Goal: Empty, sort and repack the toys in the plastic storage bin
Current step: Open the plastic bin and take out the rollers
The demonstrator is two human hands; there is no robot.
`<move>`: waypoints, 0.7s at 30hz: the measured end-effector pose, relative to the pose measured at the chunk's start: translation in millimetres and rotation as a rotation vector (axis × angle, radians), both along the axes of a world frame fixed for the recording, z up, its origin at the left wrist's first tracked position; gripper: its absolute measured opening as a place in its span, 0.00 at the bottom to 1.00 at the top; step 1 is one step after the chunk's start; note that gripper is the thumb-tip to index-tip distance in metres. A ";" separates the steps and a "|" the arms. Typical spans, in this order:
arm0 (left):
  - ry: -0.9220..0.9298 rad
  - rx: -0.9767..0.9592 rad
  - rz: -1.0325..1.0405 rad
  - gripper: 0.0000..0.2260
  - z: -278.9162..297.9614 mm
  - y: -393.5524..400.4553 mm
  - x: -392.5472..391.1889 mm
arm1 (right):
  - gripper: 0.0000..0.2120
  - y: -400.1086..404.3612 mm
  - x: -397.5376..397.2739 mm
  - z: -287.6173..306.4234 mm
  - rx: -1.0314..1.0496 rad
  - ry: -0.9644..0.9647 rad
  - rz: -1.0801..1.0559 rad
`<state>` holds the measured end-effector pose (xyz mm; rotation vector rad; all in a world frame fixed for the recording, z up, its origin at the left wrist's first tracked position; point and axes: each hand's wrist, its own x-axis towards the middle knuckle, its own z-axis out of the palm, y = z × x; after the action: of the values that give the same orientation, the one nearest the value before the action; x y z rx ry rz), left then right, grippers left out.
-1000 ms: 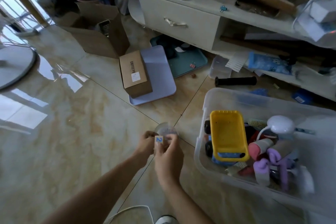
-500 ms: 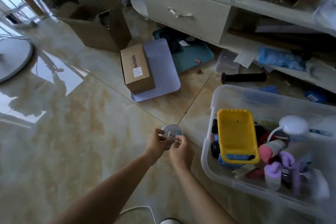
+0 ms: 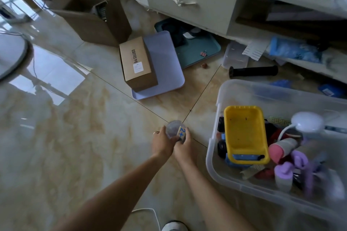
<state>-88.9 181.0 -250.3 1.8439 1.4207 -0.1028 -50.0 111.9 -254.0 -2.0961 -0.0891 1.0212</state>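
My left hand (image 3: 161, 143) grips a small clear plastic cup (image 3: 173, 129) just above the floor, left of the bin. My right hand (image 3: 185, 145) pinches a small wooden block (image 3: 182, 133) with blue marks, held against the cup's rim. The clear plastic storage bin (image 3: 217, 118) sits on the floor at right. In it lie a yellow and blue toy truck (image 3: 244, 135), a white lamp-like toy (image 3: 307, 122), a pink and grey tube (image 3: 281, 148) and purple pieces (image 3: 298, 161).
A brown cardboard box (image 3: 138, 63) lies on a lavender tray (image 3: 165, 65) beyond my hands. A teal tray (image 3: 202, 50), a black cylinder (image 3: 253, 71) and a small clear tub (image 3: 234, 56) lie near the white cabinet (image 3: 191, 2). An open carton (image 3: 93, 13) stands at back left.
Both hands moved forward and lower toward the floor, still together. The block has turned so its blue marks face up beside the cup.
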 end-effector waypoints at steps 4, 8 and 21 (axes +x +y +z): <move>-0.010 -0.005 0.022 0.28 -0.8 3.2 7.2 | 0.29 6.6 5.0 -7.1 0.041 0.019 -0.013; -0.001 -0.016 0.027 0.27 0.9 8.0 16.5 | 0.29 13.4 14.9 0.9 0.017 -0.024 0.009; -0.405 0.371 0.022 0.09 105.6 9.9 28.0 | 0.18 -5.2 3.3 151.5 0.267 -0.261 0.019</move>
<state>-60.9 191.0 -144.7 1.9968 1.2263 0.5500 -46.7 106.7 -102.4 -1.9729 -0.3569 0.6990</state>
